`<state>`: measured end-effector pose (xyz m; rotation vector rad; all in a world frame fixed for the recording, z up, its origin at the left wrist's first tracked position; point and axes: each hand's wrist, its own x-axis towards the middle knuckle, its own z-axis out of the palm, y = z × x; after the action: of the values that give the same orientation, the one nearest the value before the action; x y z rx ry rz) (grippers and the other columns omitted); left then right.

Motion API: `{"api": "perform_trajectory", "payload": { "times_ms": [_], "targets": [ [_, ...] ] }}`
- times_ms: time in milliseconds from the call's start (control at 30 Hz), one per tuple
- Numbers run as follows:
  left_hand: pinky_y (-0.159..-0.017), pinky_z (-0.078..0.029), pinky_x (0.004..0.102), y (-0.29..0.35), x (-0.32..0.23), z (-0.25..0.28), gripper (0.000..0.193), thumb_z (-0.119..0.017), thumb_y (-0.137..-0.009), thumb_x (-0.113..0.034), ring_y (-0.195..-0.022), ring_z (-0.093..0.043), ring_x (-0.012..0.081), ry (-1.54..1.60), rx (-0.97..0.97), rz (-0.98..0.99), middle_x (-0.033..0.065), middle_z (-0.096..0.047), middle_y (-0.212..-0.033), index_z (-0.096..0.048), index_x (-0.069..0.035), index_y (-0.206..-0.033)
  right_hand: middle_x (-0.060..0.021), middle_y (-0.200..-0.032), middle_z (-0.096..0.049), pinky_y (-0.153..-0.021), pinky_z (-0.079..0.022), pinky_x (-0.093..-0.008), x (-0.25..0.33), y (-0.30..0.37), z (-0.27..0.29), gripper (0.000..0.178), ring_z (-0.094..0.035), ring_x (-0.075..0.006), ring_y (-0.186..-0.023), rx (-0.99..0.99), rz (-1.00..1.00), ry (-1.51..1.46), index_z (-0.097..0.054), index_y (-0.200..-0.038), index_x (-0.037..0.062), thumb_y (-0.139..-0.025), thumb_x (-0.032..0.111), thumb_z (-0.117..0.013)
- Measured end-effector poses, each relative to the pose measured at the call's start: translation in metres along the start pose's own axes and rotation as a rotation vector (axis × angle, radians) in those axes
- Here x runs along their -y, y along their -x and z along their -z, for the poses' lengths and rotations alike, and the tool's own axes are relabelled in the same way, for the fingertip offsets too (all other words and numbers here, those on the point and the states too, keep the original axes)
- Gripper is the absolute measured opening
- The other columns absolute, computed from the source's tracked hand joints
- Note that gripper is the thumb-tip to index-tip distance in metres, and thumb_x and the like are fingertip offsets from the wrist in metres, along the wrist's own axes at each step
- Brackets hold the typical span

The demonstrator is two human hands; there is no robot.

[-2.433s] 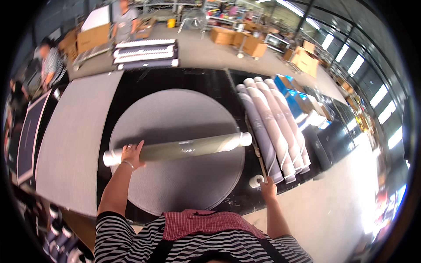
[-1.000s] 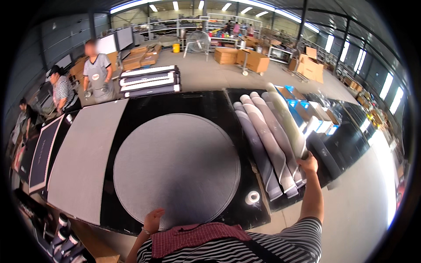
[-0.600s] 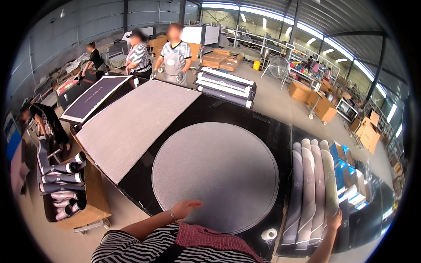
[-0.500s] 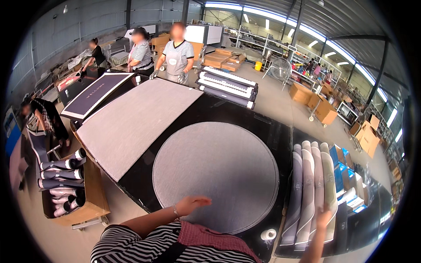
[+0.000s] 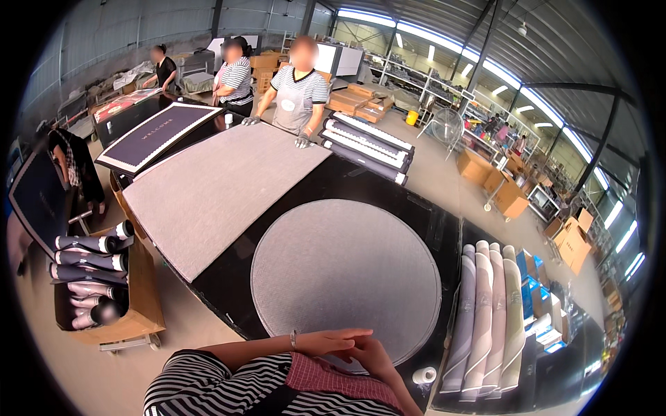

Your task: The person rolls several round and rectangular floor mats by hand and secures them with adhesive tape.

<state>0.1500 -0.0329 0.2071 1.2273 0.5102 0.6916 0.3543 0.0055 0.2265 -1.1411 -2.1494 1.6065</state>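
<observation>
So I've got this big round grey mat (image 5: 345, 277) lying flat on the glossy black table (image 5: 229, 274) right in front of me, and it's a really clean circle with a thin stitched-looking border running all the way around. The surface looks like short, low pile, matte and even, no pattern on it at all. My left hand (image 5: 331, 341) sits at the near edge of it, fingers stretched out flat and close together, pointing across to my right, with a thin bracelet on the wrist. My right hand (image 5: 371, 355) is tucked in right against it, fingers loosely curled, and I honestly can't tell if it's gripping the mat's edge or just resting there. Neither hand is clearly holding anything. Off to my right a row of rolled-up mats (image 5: 489, 315) lies side by side, pale greys and creams, long soft tubes, and a small roll of white tape (image 5: 424, 375) sits on the table near them. Further up the table there's a rectangular grey mat (image 5: 218, 187) with the same dull woven look, with a person in a striped shirt (image 5: 298, 90) leaning on its far end.
</observation>
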Motion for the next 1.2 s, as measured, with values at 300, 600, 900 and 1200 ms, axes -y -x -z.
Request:
{"api": "perform_trajectory", "payload": {
  "times_ms": [300, 600, 900, 1200],
  "targets": [
    [-0.110, -0.043, 0.0418, -0.003, 0.017, 0.003, 0.074, -0.039, -0.102, -0.057, -0.141, -0.038, 0.0320, -0.001, 0.096, -0.057, 0.0185, -0.024, -0.159, -0.020, -0.013, -0.158, -0.0035, -0.088, -0.070, -0.076, -0.047, -0.0287, -0.010, 0.018, -0.015, 0.031, -0.060, -0.0106, -0.085, -0.089, -0.004, -0.126, -0.070, -0.102, -0.0008, -0.094, 0.028, -0.064],
    [-0.111, -0.042, 0.0436, -0.006, 0.022, 0.003, 0.081, -0.040, -0.098, -0.064, -0.144, -0.034, 0.0331, 0.045, 0.143, -0.026, 0.0190, -0.026, -0.159, -0.022, -0.013, -0.158, -0.0046, -0.086, -0.073, -0.072, -0.051, -0.0282, -0.023, 0.017, -0.030, 0.028, -0.065, -0.0113, -0.081, -0.273, -0.058, -0.140, -0.073, -0.099, -0.0011, -0.090, 0.025, -0.070],
    [-0.110, -0.043, 0.0439, -0.007, 0.026, 0.003, 0.079, -0.038, -0.099, -0.063, -0.144, -0.034, 0.0336, 0.019, 0.156, -0.046, 0.0187, -0.027, -0.159, -0.023, -0.012, -0.157, -0.0040, -0.082, -0.073, -0.065, -0.051, -0.0277, -0.037, 0.012, -0.038, 0.024, -0.065, -0.0110, -0.075, -0.345, 0.022, -0.125, -0.073, -0.096, -0.0015, -0.087, 0.020, -0.071],
    [-0.111, -0.040, 0.0432, -0.009, 0.031, 0.005, 0.076, -0.037, -0.100, -0.061, -0.143, -0.036, 0.0322, -0.054, 0.115, -0.067, 0.0184, -0.030, -0.158, -0.026, -0.011, -0.156, -0.0044, -0.083, -0.072, -0.067, -0.051, -0.0285, -0.038, 0.009, -0.037, 0.022, -0.065, -0.0113, -0.078, -0.309, 0.015, -0.116, -0.072, -0.097, -0.0002, -0.088, 0.020, -0.069]
  ]
}}
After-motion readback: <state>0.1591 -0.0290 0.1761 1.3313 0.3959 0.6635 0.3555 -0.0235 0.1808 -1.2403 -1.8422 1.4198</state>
